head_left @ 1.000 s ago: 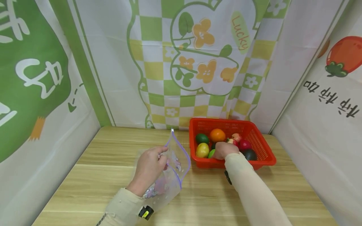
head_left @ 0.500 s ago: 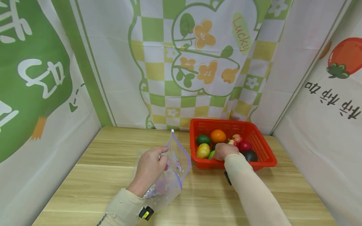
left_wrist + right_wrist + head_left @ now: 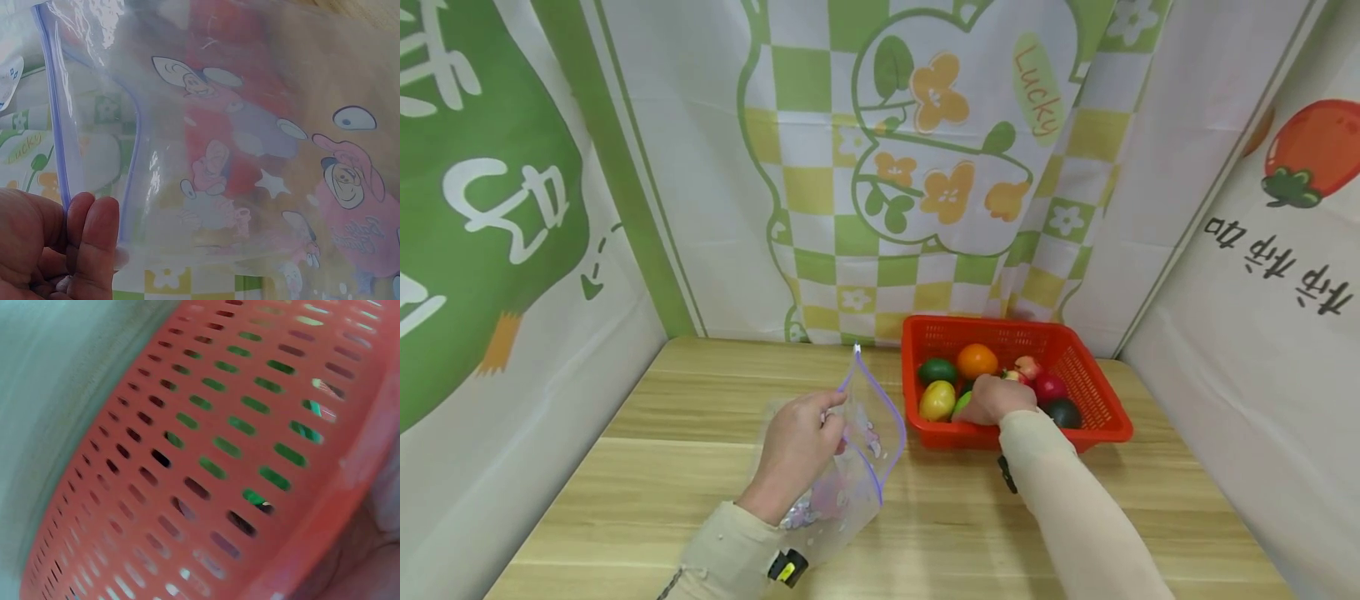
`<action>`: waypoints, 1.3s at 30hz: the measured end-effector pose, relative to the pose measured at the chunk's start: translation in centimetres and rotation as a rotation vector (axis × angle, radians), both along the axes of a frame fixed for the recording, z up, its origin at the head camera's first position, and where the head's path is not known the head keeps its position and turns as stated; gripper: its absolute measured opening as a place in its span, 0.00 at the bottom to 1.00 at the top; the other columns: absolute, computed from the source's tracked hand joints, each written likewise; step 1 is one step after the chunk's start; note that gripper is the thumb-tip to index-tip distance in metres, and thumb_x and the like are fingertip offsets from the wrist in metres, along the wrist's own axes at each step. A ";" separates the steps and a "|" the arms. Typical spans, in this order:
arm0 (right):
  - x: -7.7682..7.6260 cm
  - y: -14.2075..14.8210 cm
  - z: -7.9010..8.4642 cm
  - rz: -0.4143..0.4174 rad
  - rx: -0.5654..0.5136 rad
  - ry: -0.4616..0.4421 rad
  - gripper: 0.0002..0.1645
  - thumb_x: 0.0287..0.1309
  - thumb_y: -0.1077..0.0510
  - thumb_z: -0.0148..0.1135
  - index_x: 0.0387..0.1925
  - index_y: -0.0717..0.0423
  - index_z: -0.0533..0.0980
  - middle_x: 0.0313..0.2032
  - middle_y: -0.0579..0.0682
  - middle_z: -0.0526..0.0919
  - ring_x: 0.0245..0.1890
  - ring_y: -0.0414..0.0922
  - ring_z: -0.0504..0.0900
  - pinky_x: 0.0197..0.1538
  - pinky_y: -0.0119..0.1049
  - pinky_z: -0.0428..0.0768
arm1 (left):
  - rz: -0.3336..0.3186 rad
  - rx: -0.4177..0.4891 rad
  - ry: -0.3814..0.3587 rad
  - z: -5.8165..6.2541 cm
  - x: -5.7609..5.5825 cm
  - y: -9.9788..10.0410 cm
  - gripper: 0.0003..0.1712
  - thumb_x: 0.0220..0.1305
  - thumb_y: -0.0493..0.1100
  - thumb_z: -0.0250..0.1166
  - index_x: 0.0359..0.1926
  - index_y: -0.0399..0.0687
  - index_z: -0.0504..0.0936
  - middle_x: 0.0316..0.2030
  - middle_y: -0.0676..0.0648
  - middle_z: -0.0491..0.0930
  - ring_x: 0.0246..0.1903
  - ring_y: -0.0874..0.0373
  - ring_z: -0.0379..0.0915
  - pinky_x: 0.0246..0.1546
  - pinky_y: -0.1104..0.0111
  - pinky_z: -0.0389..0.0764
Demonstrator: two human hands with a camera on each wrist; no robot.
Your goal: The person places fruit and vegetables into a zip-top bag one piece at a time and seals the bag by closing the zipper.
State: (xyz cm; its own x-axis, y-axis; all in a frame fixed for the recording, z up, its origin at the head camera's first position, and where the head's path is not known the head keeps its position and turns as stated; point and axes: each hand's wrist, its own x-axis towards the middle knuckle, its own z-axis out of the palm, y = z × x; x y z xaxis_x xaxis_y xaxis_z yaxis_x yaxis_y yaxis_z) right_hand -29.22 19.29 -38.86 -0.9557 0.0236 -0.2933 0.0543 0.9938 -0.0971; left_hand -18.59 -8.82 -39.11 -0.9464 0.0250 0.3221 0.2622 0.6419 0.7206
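In the head view my left hand [image 3: 801, 450] pinches the open edge of a clear zip bag [image 3: 831, 492] with a purple zip strip and pink cartoon prints. The left wrist view has the thumb and fingers [image 3: 94, 244] on that edge, and the bag [image 3: 250, 144] looks flat and see-through. My right hand [image 3: 996, 400] reaches over the near rim of a red plastic basket [image 3: 1101, 408], right at a bright green fruit [image 3: 962, 403]. Its fingertips are hidden, so I cannot tell whether they grip the fruit. Green shows through the slotted basket wall [image 3: 206, 444] in the right wrist view.
Around the right hand in the basket lie an orange [image 3: 977, 361], a yellow fruit [image 3: 937, 402], a dark green fruit [image 3: 937, 371], a dark red one [image 3: 1049, 386] and a blackish one [image 3: 1063, 413]. The wooden table [image 3: 685, 417] meets a printed cloth backdrop [image 3: 820, 250].
My right hand has tilted and lifted slightly at the green fruit, with a little more of the green showing. The left hand and the bag stay where they were.
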 end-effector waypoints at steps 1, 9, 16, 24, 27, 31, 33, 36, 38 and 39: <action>0.0 0.0 0.1 0.001 0.002 0.001 0.27 0.39 0.33 0.67 0.30 0.51 0.80 0.27 0.50 0.80 0.29 0.50 0.77 0.31 0.47 0.75 | 0.000 0.000 -0.001 0.0 0.0 0.0 0.22 0.58 0.34 0.54 0.53 0.41 0.82 0.23 0.53 0.82 0.14 0.65 0.74 0.06 0.71 0.63; 0.5 0.1 2.0 -0.016 -0.038 0.095 0.31 0.35 0.34 0.65 0.34 0.53 0.75 0.29 0.52 0.77 0.33 0.53 0.74 0.30 0.46 0.72 | -0.007 -0.003 -0.002 -0.1 -0.1 -0.1 0.22 0.58 0.34 0.54 0.54 0.40 0.81 0.22 0.54 0.81 0.11 0.65 0.71 0.05 0.71 0.62; 1.7 -1.1 4.6 -0.026 -0.080 0.184 0.41 0.36 0.32 0.63 0.47 0.52 0.65 0.32 0.55 0.75 0.33 0.54 0.74 0.29 0.45 0.73 | -0.008 -0.001 -0.006 0.0 -0.1 -0.1 0.23 0.57 0.34 0.53 0.54 0.40 0.81 0.21 0.56 0.80 0.13 0.66 0.73 0.06 0.71 0.63; 3.5 -4.2 7.0 0.082 -0.152 0.304 0.38 0.39 0.28 0.59 0.46 0.46 0.65 0.27 0.47 0.77 0.26 0.48 0.76 0.33 0.49 0.69 | -0.016 0.015 -0.009 0.0 -0.1 -0.1 0.23 0.57 0.34 0.53 0.54 0.39 0.81 0.25 0.53 0.81 0.14 0.64 0.75 0.05 0.71 0.62; 4.2 -5.5 7.5 0.139 -0.210 0.341 0.40 0.40 0.27 0.60 0.49 0.47 0.66 0.26 0.46 0.77 0.24 0.47 0.76 0.28 0.42 0.71 | -0.016 0.019 -0.005 0.0 0.0 -0.1 0.23 0.57 0.34 0.53 0.54 0.39 0.80 0.26 0.52 0.81 0.14 0.65 0.75 0.05 0.71 0.62; 5.3 -6.9 7.7 0.223 -0.250 0.402 0.41 0.40 0.28 0.61 0.50 0.48 0.67 0.24 0.43 0.76 0.20 0.45 0.75 0.24 0.38 0.72 | -0.018 0.019 -0.007 0.0 0.0 -0.1 0.23 0.58 0.34 0.53 0.54 0.39 0.80 0.28 0.50 0.81 0.14 0.65 0.75 0.04 0.72 0.62; 5.9 -7.6 7.8 0.277 -0.266 0.430 0.41 0.41 0.29 0.62 0.51 0.49 0.68 0.24 0.42 0.76 0.19 0.43 0.74 0.23 0.37 0.72 | -0.016 0.015 -0.011 0.0 0.0 -0.1 0.23 0.58 0.34 0.53 0.54 0.39 0.80 0.29 0.50 0.81 0.14 0.66 0.74 0.04 0.72 0.62; 6.7 -8.5 7.7 0.349 -0.288 0.454 0.40 0.40 0.30 0.63 0.51 0.48 0.68 0.24 0.39 0.76 0.18 0.40 0.74 0.22 0.35 0.73 | -0.007 0.014 -0.018 0.1 0.0 -0.1 0.23 0.58 0.35 0.53 0.55 0.39 0.80 0.30 0.49 0.81 0.15 0.67 0.74 0.05 0.72 0.63; 7.1 -8.9 7.6 0.395 -0.285 0.464 0.40 0.40 0.31 0.64 0.52 0.47 0.68 0.24 0.39 0.75 0.18 0.39 0.73 0.21 0.34 0.72 | -0.005 0.015 -0.022 0.1 0.0 -0.1 0.23 0.58 0.36 0.53 0.55 0.39 0.80 0.32 0.48 0.81 0.15 0.68 0.74 0.06 0.71 0.64; 7.3 -9.1 7.5 0.414 -0.277 0.464 0.39 0.40 0.32 0.64 0.52 0.47 0.69 0.23 0.38 0.75 0.18 0.39 0.73 0.21 0.34 0.72 | -0.003 0.017 -0.025 0.1 0.0 -0.1 0.23 0.58 0.36 0.53 0.55 0.39 0.80 0.33 0.48 0.81 0.15 0.68 0.74 0.06 0.71 0.64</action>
State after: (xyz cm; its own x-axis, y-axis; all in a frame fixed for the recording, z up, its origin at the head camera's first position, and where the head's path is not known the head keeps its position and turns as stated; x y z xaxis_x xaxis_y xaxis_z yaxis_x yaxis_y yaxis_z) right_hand -21.97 10.17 -31.32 -0.8980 -0.3884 0.2068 -0.4341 0.8588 -0.2720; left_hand -18.63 -8.87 -38.98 -0.9540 0.0230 0.2988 0.2462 0.6285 0.7378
